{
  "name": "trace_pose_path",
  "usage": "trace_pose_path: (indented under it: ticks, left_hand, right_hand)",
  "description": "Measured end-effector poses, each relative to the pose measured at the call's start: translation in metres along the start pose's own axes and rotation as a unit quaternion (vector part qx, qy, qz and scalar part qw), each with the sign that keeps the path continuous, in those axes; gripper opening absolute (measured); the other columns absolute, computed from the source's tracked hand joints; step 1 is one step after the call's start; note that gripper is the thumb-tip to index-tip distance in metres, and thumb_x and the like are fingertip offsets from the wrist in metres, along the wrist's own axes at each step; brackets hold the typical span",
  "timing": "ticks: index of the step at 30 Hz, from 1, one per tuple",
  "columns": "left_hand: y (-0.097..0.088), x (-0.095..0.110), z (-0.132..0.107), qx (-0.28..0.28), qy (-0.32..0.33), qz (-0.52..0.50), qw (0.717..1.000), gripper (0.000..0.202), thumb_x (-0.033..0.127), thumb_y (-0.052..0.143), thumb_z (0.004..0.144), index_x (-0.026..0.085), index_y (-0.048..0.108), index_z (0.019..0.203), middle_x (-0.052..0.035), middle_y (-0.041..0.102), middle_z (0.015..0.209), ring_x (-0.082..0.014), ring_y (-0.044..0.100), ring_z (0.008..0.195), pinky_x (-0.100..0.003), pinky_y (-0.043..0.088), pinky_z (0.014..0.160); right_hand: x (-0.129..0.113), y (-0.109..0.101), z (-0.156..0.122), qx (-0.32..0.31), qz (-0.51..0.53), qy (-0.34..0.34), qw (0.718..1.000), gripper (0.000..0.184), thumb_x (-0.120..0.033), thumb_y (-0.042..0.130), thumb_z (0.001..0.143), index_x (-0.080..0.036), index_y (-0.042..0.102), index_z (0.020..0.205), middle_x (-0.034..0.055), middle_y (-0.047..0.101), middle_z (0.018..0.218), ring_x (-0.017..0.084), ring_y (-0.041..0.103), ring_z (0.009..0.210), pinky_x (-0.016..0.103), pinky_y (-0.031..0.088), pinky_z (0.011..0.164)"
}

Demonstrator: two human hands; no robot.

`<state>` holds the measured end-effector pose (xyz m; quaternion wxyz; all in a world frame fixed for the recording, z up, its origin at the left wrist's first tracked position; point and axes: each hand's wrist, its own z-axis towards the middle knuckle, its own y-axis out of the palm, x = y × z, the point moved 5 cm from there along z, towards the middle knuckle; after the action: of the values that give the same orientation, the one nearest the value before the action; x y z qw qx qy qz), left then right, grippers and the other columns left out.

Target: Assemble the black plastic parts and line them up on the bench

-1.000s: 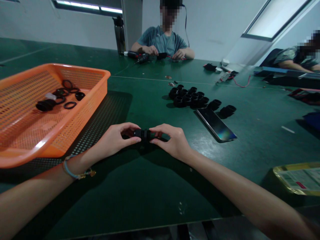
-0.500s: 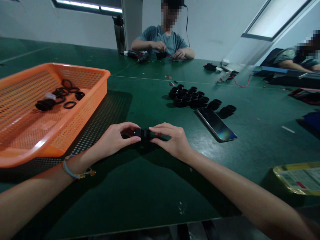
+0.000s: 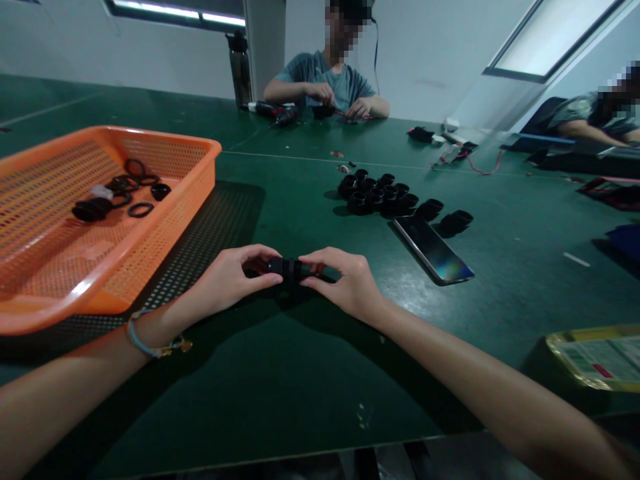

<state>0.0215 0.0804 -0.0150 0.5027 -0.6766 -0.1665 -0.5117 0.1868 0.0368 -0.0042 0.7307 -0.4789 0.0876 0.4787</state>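
Observation:
Between my two hands is a black ribbed cylindrical fitting (image 3: 286,268), lying on its side just over the green table (image 3: 225,400). My left hand (image 3: 245,270) is closed on its left end, thumb below and fingers above. On the other end, my right hand (image 3: 337,273) pinches it the same way, with the fingertips hiding part of that end. Beyond my right hand stands a group of several similar black fittings (image 3: 375,197). A phone (image 3: 434,250) lies face up beside them.
An orange mesh basket (image 3: 217,150) at left holds black rings (image 3: 140,210) and a few black parts. A yellow-edged packet (image 3: 597,357) is at right. Across the table a person (image 3: 325,80) handles small parts near a power drill (image 3: 285,115); a bottle (image 3: 241,70) stands behind.
My hands and the black fitting stay almost exactly in place. The person across the table has shifted their head slightly to the right.

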Motion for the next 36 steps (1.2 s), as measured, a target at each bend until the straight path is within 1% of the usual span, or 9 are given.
trace_pose_path:
  ticks: [4,12,14,18,21,26,29,36]
  left_hand:
    - [-0.0001,-0.0007,0.0001,0.001,-0.003,0.002,1.000,0.040,0.042,0.064,0.064,0.014,0.063,0.094,-0.0057,0.069,0.088,-0.0217,0.064,0.078,-0.035,0.053,0.076]
    - [-0.0008,-0.0015,0.0005,0.004,0.000,0.001,1.000,0.040,0.042,0.064,0.064,0.014,0.063,0.093,-0.0060,0.070,0.088,-0.0216,0.064,0.079,-0.035,0.053,0.076]
    - [-0.0010,-0.0017,0.0004,0.005,-0.001,0.002,1.000,0.041,0.043,0.064,0.064,0.014,0.064,0.094,-0.0058,0.070,0.089,-0.0214,0.064,0.079,-0.035,0.053,0.076]
    - [-0.0010,-0.0006,0.0000,0.002,0.000,0.005,1.000,0.041,0.042,0.064,0.064,0.014,0.064,0.093,-0.0055,0.070,0.088,-0.0209,0.064,0.078,-0.034,0.053,0.076]
    - [-0.0008,0.0003,-0.0003,0.001,-0.001,0.007,1.000,0.040,0.042,0.064,0.064,0.014,0.064,0.093,-0.0052,0.070,0.087,-0.0208,0.064,0.078,-0.034,0.053,0.076]
    - [-0.0007,0.0001,0.0001,0.001,0.005,0.003,1.000,0.040,0.042,0.064,0.065,0.014,0.064,0.094,-0.0052,0.070,0.088,-0.0208,0.065,0.078,-0.034,0.053,0.075]
    - [-0.0009,-0.0004,0.0004,0.000,0.004,0.001,1.000,0.040,0.041,0.064,0.065,0.014,0.064,0.094,-0.0051,0.070,0.087,-0.0209,0.065,0.078,-0.033,0.053,0.075]
    - [-0.0001,-0.0004,0.0003,-0.004,-0.001,-0.007,1.000,0.039,0.041,0.064,0.064,0.014,0.063,0.092,-0.0049,0.070,0.086,-0.0203,0.065,0.077,-0.032,0.053,0.074]
  right_hand:
    - [0.0011,0.0006,-0.0004,0.008,-0.001,-0.003,1.000,0.023,-0.013,0.069,0.072,-0.017,0.067,0.094,0.0039,0.071,0.087,0.013,0.065,0.071,0.026,0.054,0.065]
    - [0.0013,0.0003,-0.0004,0.008,0.005,-0.014,1.000,0.025,-0.013,0.071,0.070,-0.014,0.067,0.095,0.0070,0.071,0.088,0.014,0.065,0.072,0.027,0.055,0.066]
    - [0.0018,0.0007,-0.0004,0.004,0.008,-0.014,1.000,0.026,-0.013,0.071,0.069,-0.015,0.068,0.095,0.0061,0.071,0.090,0.013,0.065,0.072,0.027,0.055,0.066]
    - [0.0034,0.0007,-0.0003,0.010,0.008,-0.003,1.000,0.022,-0.012,0.069,0.072,-0.017,0.069,0.093,0.0045,0.069,0.092,0.012,0.064,0.071,0.026,0.055,0.066]
    - [0.0022,0.0006,0.0001,0.009,0.008,-0.003,1.000,0.022,-0.011,0.069,0.071,-0.017,0.068,0.092,0.0035,0.069,0.089,0.012,0.064,0.070,0.026,0.055,0.066]
    - [0.0008,-0.0003,0.0006,0.008,0.006,0.012,1.000,0.028,-0.009,0.071,0.068,-0.014,0.065,0.096,0.0026,0.069,0.083,0.011,0.062,0.067,0.024,0.054,0.064]
    - [0.0004,0.0003,0.0005,0.003,0.003,0.010,1.000,0.024,-0.010,0.071,0.069,-0.013,0.066,0.092,0.0032,0.069,0.081,0.011,0.063,0.068,0.024,0.053,0.065]
    - [0.0013,0.0008,0.0000,-0.003,-0.003,0.012,1.000,0.024,-0.010,0.071,0.069,-0.017,0.066,0.091,0.0014,0.070,0.080,0.012,0.063,0.068,0.024,0.053,0.064]
